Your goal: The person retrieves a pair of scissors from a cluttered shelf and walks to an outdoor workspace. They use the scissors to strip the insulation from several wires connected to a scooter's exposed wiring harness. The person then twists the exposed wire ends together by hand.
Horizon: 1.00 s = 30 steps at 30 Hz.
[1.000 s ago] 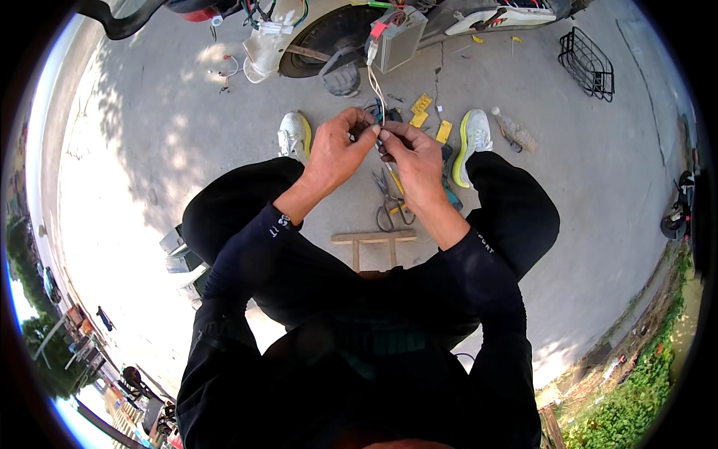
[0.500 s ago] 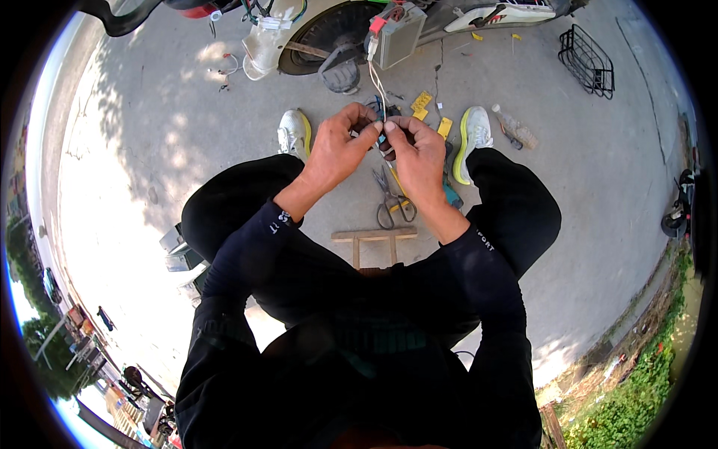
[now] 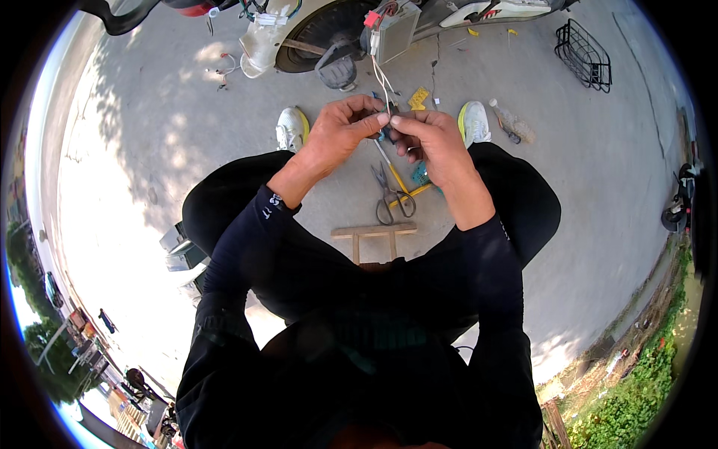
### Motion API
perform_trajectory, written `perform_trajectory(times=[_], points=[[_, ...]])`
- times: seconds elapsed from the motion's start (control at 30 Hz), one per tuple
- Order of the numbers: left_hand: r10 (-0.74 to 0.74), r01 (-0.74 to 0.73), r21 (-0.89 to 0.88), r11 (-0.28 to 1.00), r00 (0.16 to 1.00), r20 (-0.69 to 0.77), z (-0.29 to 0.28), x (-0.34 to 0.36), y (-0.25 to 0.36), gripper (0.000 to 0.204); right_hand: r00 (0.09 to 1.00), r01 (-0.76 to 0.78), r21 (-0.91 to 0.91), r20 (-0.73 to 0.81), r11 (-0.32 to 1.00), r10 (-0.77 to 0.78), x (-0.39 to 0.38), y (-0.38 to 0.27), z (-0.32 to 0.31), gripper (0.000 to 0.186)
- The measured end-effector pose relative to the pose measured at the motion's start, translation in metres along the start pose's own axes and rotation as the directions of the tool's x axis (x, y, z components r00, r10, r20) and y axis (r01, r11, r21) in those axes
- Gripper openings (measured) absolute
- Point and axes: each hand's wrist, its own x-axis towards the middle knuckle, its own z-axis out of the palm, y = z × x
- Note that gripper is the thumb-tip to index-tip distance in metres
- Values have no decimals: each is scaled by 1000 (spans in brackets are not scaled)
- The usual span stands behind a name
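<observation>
A pair of thin white wires (image 3: 381, 73) hangs from a connector beside a grey box (image 3: 399, 36) on a vehicle. My left hand (image 3: 338, 135) is closed, thumb and fingers pinching the lower end of the wires. My right hand (image 3: 441, 142) meets it from the other side, thumb and forefinger pinched at the same wire end, its other fingers curled below. The fingertips hide the exact join. Beneath the hands lie black-handled scissors (image 3: 387, 198) and a yellow-shafted tool (image 3: 393, 166). A teal tool (image 3: 421, 173) is partly covered by my right hand.
A two-wheeler with a black wheel (image 3: 318, 37) stands ahead. Yellow labels (image 3: 418, 98) and a clear plastic bottle (image 3: 516, 126) lie on the concrete. A black wire basket (image 3: 583, 56) sits at far right. The wooden stool edge (image 3: 374, 230) shows between my legs.
My right hand has turned and shifted slightly right, its fingers now spread lower. Both hands stay at the wire end. The view has shifted slightly.
</observation>
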Motion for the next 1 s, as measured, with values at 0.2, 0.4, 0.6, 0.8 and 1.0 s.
perform_trajectory(times=[0.2, 0.4, 0.6, 0.8, 1.0], points=[[-81, 84, -108, 991, 996, 25, 2, 1, 8, 22, 902, 303, -416, -166, 858, -399, -8, 7, 9, 19], [-109, 113, -287, 951, 994, 31, 14, 3, 14, 21, 251, 333, -871, 450, -360, -857, -12, 15, 3, 37], [-120, 123, -340, 932, 992, 31, 14, 6, 8, 20, 231, 292, -858, 491, -422, -840, -8, 11, 5, 28], [-85, 93, -150, 984, 995, 58, 17, 9, 4, 19, 968, 180, -197, -139, 964, -209, -19, 2, 3, 17], [-109, 117, -231, 966, 993, 48, 18, 8, 9, 21, 960, 191, -390, -118, 901, -254, -29, -11, 8, 26]])
